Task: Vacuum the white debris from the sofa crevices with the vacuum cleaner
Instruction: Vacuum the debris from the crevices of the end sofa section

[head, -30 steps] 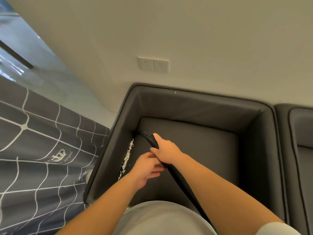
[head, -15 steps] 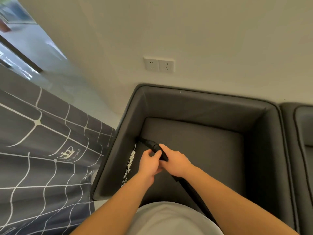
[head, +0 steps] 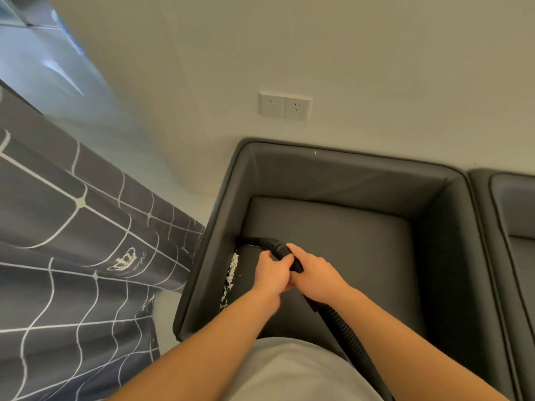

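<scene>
With our left hand (head: pixel 272 272) and right hand (head: pixel 314 274) both gripping the vacuum nozzle (head: pixel 270 245), white debris (head: pixel 231 273) still lines the sofa (head: pixel 434 256) seat's left crevice.

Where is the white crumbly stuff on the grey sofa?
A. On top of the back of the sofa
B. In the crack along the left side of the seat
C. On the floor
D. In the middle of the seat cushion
B: the strip of white crumbly debris lies in the crevice between the dark grey fabric seat cushion and the sofa's left armrest, just left of the left hand gripping the black vacuum nozzle.
</scene>
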Tool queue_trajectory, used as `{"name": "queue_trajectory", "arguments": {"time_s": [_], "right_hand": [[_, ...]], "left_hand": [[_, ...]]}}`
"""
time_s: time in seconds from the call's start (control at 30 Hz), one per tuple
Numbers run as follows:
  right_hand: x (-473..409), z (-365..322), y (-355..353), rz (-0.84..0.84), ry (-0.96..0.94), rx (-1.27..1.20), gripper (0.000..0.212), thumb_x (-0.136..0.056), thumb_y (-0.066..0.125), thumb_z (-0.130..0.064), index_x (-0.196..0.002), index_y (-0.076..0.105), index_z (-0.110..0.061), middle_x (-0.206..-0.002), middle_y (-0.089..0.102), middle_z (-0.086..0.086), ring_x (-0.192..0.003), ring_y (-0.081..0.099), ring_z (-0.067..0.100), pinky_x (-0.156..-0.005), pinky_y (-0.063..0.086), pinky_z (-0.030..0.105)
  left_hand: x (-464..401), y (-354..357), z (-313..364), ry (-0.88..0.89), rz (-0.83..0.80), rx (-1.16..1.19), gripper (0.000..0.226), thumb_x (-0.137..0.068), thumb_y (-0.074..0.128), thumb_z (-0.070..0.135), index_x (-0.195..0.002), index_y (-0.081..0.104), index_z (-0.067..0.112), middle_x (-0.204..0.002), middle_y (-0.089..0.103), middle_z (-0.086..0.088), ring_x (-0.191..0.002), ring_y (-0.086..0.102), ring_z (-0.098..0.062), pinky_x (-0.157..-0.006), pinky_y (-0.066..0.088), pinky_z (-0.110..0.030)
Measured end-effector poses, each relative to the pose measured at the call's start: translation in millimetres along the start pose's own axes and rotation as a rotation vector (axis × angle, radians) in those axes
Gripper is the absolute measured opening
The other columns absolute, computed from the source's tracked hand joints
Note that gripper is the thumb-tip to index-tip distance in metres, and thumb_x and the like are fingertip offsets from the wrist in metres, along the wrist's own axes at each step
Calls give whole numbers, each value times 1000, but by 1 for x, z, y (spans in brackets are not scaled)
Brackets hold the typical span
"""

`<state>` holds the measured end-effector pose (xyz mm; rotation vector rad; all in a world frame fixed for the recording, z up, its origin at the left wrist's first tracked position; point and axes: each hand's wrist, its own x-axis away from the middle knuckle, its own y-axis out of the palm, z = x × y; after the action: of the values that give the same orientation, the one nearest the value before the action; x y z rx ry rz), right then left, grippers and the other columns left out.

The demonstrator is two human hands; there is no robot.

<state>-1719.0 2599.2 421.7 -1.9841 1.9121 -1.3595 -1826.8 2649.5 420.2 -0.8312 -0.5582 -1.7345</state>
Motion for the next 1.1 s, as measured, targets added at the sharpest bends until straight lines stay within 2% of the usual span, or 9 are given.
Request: {"name": "queue_trajectory", "arguments": {"time_s": [0.07, 0.17, 0.37, 0.57, 0.7, 0.83, 0.9, 0.97, 1.1], "right_hand": [[9, -3, 3, 48, 13, -32, 53, -97, 57, -30, -147, 40, -37, -97, 64, -14, -79, 61, 4, -62, 45, 20], [16, -11, 12, 76, 49, -38, 50, -98, 55, -25, -146, 44, -33, -100, 68, -8, -78, 64, 10, -59, 44, 21], [20, -21, 19, 81, 94, -95, 48, -98, 55, -24, -145, 46, -31, -110, 70, -1, -90, 68, 17, -76, 57, 33], [24, -20, 11, 94, 61, -83, 41, -99, 54, -25, -140, 51, -32, -98, 69, -6, -66, 61, 5, -56, 45, 19], [10, -31, 16, 49, 61, -78, 37, -100, 54, -25, -137, 52, -28, -102, 70, 0, -73, 65, 14, -64, 53, 28], [0, -23, -2, 10, 60, -100, 38, -98, 53, -25, -136, 53, -27, -105, 69, 2, -73, 65, 15, -64, 53, 29], [0, -17, -14, 10, 61, -114, 37, -96, 55, -25, -133, 56, -27, -103, 70, 1, -73, 67, 17, -62, 53, 30], [3, -9, -25, 4, 36, -115, 32, -95, 57, -24, -126, 58, -30, -94, 70, -2, -63, 67, 14, -54, 52, 26], [7, 3, -36, 5, 5, -112, 33, -95, 58, -24, -127, 58, -32, -90, 70, -4, -50, 64, 4, -46, 47, 17]], "left_hand": [[4, -3, -4, 13, -34, -12, 38, -98, 66, 20, -130, 47, 21, -120, 65, -5, -104, 68, -21, -84, 63, -42], [10, -3, -10, 27, -37, -81, 30, -98, 62, 21, -126, 50, 20, -117, 65, -5, -106, 67, -21, -94, 59, -45], [8, -20, -9, 36, -132, -76, 35, -98, 66, 21, -129, 50, 19, -123, 66, -7, -109, 67, -22, -91, 61, -43], [14, -10, -12, 49, -89, -50, 43, -100, 62, 20, -139, 46, 15, -128, 65, -8, -117, 64, -24, -103, 55, -47], [1, -24, -6, 48, -70, -57, 27, -99, 64, 21, -123, 51, 20, -115, 67, -3, -103, 66, -19, -89, 61, -40], [-3, -18, 3, 44, -91, -78, 52, -100, 64, 21, -147, 43, 18, -127, 57, 4, -105, 65, -18, -86, 62, -38], [-3, -7, 8, 48, -83, -62, 47, -100, 64, 19, -142, 44, 18, -127, 58, 3, -104, 65, -18, -85, 62, -38], [0, 5, 11, 38, -64, -40, 33, -99, 63, 17, -129, 48, 18, -123, 63, -4, -102, 67, -18, -83, 63, -38], [6, 20, 9, 32, -58, -26, 41, -97, 66, 20, -131, 43, 17, -121, 64, -4, -99, 69, -15, -71, 63, -29]]}}
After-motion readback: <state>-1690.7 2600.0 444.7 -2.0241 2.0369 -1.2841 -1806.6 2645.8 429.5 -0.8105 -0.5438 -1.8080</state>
